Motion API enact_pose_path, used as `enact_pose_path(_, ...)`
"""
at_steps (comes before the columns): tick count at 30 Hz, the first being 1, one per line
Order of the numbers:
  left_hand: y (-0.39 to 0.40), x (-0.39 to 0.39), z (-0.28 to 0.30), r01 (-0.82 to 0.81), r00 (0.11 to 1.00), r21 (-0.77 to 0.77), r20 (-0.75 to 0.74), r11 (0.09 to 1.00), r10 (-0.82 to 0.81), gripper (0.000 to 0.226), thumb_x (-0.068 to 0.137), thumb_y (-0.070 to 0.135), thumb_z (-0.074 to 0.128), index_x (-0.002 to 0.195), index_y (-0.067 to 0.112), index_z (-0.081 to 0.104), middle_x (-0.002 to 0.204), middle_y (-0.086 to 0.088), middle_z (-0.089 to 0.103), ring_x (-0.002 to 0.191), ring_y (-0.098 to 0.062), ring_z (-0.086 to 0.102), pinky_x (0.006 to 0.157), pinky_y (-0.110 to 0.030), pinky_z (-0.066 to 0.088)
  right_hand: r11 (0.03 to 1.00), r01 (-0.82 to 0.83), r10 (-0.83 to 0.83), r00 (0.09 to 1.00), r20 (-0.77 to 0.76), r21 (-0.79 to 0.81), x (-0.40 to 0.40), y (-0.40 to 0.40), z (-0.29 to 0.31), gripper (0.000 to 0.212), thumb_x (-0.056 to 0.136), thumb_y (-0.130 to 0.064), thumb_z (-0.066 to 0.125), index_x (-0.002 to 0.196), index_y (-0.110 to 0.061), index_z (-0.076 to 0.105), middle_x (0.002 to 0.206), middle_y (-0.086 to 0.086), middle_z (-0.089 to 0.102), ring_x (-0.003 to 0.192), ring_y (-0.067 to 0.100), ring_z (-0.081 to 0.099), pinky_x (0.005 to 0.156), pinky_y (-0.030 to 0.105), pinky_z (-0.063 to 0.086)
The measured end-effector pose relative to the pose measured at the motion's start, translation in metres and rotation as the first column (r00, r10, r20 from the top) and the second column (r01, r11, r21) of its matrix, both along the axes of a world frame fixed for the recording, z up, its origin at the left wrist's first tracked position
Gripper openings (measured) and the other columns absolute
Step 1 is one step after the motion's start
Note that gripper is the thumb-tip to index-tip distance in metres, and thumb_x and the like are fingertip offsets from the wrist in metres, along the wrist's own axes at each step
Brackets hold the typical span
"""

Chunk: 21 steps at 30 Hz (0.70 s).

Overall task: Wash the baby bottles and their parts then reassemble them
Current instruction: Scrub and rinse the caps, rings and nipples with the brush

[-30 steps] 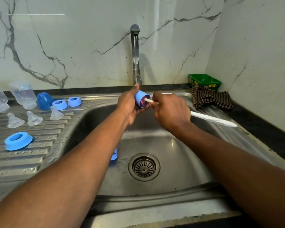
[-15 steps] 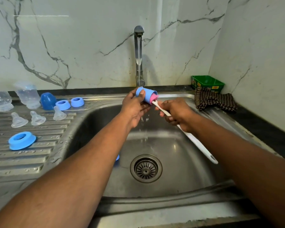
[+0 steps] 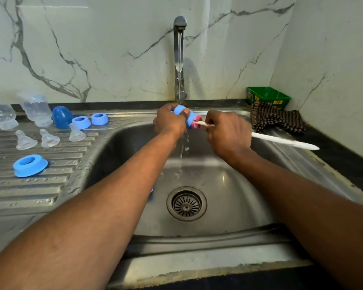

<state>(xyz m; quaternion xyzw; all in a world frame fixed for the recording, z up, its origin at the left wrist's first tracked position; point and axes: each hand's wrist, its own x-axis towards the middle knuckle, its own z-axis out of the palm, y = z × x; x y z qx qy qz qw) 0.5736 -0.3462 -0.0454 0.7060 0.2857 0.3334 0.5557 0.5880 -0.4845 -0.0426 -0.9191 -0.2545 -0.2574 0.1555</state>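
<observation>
Blue cap [image 3: 183, 115] gripped in left hand [image 3: 169, 122] under running tap [image 3: 179, 59]; right hand [image 3: 228, 132] grips brush [image 3: 281, 140], its pink head inside.

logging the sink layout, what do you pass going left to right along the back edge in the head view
two clear bottles → dark blue cap → two blue rings → tap → green box

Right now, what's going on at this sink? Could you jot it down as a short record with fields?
Activity: scrubbing a blue bottle cap under running water
Left hand: grips the cap
Right hand: holds a white brush, its pink head inside the cap
Tap: on, water falls into the sink
Draining board, left: two clear bottles, three teats, three blue rings, a blue dome cap
Right of sink: checked cloth, green box
</observation>
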Motion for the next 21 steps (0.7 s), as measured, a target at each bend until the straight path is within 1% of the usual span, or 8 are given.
enact_pose_path(3, 0.01, -0.003, -0.005, 0.149, 0.97, -0.033, 0.197, 0.988, -0.14, 0.029, 0.087, 0.017, 0.074, 0.114, 0.014, 0.066, 0.106, -0.005, 0.068, 0.09, -0.024, 0.068, 0.076, -0.033, 0.06, 0.959, -0.127, 0.168, 0.975, -0.144, 0.255, 0.011, -0.001, -0.001, 0.006, 0.088, -0.029, 0.067, 0.087, -0.024, 0.068, 0.083, 0.006, 0.071, 0.078, 0.027, 0.065, 0.063, 0.032, 0.044)
enact_pose_path(6, 0.02, -0.01, -0.012, 0.389, 0.881, -0.139, 0.345, 0.911, -0.324, 0.029, 0.09, 0.011, 0.07, 0.118, 0.015, 0.063, 0.109, -0.01, 0.066, 0.089, -0.025, 0.063, 0.073, -0.027, 0.055, 0.794, -0.122, 0.443, 0.787, -0.429, 0.596, 0.022, -0.002, 0.007, 0.023, 0.093, -0.023, 0.066, 0.071, -0.018, 0.063, 0.062, 0.007, 0.068, 0.038, 0.011, 0.049, 0.045, 0.024, 0.039)
enact_pose_path(9, 0.017, -0.007, -0.011, 0.418, 0.876, -0.263, 0.369, 0.87, -0.309, 0.024, 0.09, 0.012, 0.069, 0.108, 0.026, 0.063, 0.12, -0.016, 0.066, 0.1, -0.031, 0.066, 0.068, -0.025, 0.054, 0.809, -0.134, 0.434, 0.792, -0.429, 0.572, 0.023, 0.001, 0.002, 0.027, 0.097, -0.025, 0.062, 0.07, -0.021, 0.06, 0.06, 0.005, 0.064, 0.037, 0.006, 0.046, 0.045, 0.022, 0.034)
enact_pose_path(11, 0.013, 0.001, -0.013, 0.305, 0.921, -0.325, 0.34, 0.895, -0.191, 0.022, 0.092, 0.013, 0.068, 0.108, 0.027, 0.061, 0.119, -0.016, 0.067, 0.098, -0.03, 0.067, 0.057, -0.021, 0.053, 0.867, -0.145, 0.338, 0.875, -0.348, 0.476, 0.024, 0.004, -0.005, 0.029, 0.094, -0.029, 0.064, 0.066, -0.025, 0.057, 0.065, 0.005, 0.067, 0.055, 0.014, 0.06, 0.055, 0.025, 0.043)
enact_pose_path(13, 0.017, 0.007, -0.014, 0.121, 0.949, -0.378, 0.315, 0.918, 0.005, 0.023, 0.093, 0.014, 0.066, 0.113, 0.024, 0.061, 0.116, -0.013, 0.067, 0.098, -0.031, 0.068, 0.064, -0.029, 0.058, 0.875, -0.124, 0.324, 0.868, -0.375, 0.468, 0.024, 0.007, -0.01, 0.029, 0.093, -0.026, 0.066, 0.065, -0.024, 0.057, 0.067, 0.006, 0.067, 0.059, 0.015, 0.062, 0.056, 0.024, 0.044)
enact_pose_path(16, 0.036, 0.0, -0.022, -0.18, 0.971, -0.119, 0.134, 0.976, 0.196, 0.043, 0.091, 0.02, 0.066, 0.132, 0.026, 0.055, 0.121, -0.007, 0.065, 0.108, -0.029, 0.064, 0.094, -0.038, 0.052, 0.843, 0.021, 0.345, 0.745, -0.571, 0.537, 0.028, 0.005, -0.02, 0.03, 0.095, -0.02, 0.063, 0.066, -0.016, 0.061, 0.058, 0.005, 0.061, 0.036, 0.005, 0.049, 0.04, 0.018, 0.036)
enact_pose_path(18, 0.043, -0.009, -0.031, -0.132, 0.991, 0.11, -0.02, 0.985, 0.135, 0.06, 0.09, 0.025, 0.069, 0.144, 0.03, 0.042, 0.125, -0.007, 0.064, 0.112, -0.027, 0.061, 0.099, -0.038, 0.047, 0.835, 0.171, 0.286, 0.678, -0.677, 0.524, 0.037, -0.001, -0.031, 0.029, 0.096, -0.014, 0.057, 0.068, -0.009, 0.061, 0.06, 0.01, 0.06, 0.036, 0.014, 0.046, 0.034, 0.015, 0.028)
enact_pose_path(21, 0.034, -0.008, -0.036, 0.069, 0.996, 0.274, -0.081, 0.959, -0.049, 0.049, 0.084, 0.021, 0.076, 0.129, 0.023, 0.057, 0.121, -0.004, 0.066, 0.107, -0.025, 0.063, 0.096, -0.04, 0.05, 0.792, 0.309, 0.206, 0.677, -0.707, 0.526, 0.052, -0.009, -0.039, 0.022, 0.093, -0.013, 0.054, 0.084, 0.003, 0.067, 0.069, 0.017, 0.062, 0.04, 0.02, 0.047, 0.034, 0.018, 0.028)
